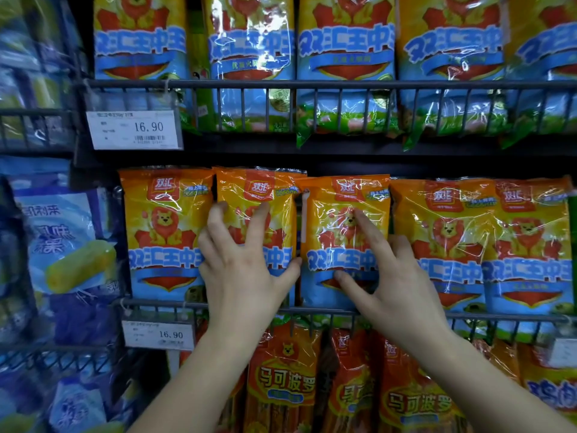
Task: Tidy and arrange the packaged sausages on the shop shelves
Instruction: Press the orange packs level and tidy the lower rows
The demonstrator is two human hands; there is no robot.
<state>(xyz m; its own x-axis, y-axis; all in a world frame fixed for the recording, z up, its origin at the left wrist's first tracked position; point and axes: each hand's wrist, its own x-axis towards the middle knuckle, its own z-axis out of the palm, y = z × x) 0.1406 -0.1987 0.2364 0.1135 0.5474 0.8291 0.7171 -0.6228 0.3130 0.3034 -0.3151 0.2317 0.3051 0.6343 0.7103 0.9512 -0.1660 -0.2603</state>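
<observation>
Orange-and-blue sausage packs with a lion picture stand upright in a row on the middle shelf. My left hand (243,260) lies on the front of the second pack from the left (259,195), fingers spread and nearly straight, thumb at its right edge. My right hand (387,270) lies on the third pack (343,195), index finger pointing up over the lion, thumb pressing the blue band below. A narrow dark gap separates these two packs. Neither hand is curled round a pack.
A wire rail (312,311) fronts the middle shelf, with a price tag (157,334) reading 16.90. The upper shelf rail (312,84) holds larger packs of the same brand. Orange packs (282,382) hang below. Blue corn-sausage packs (62,245) fill the left bay.
</observation>
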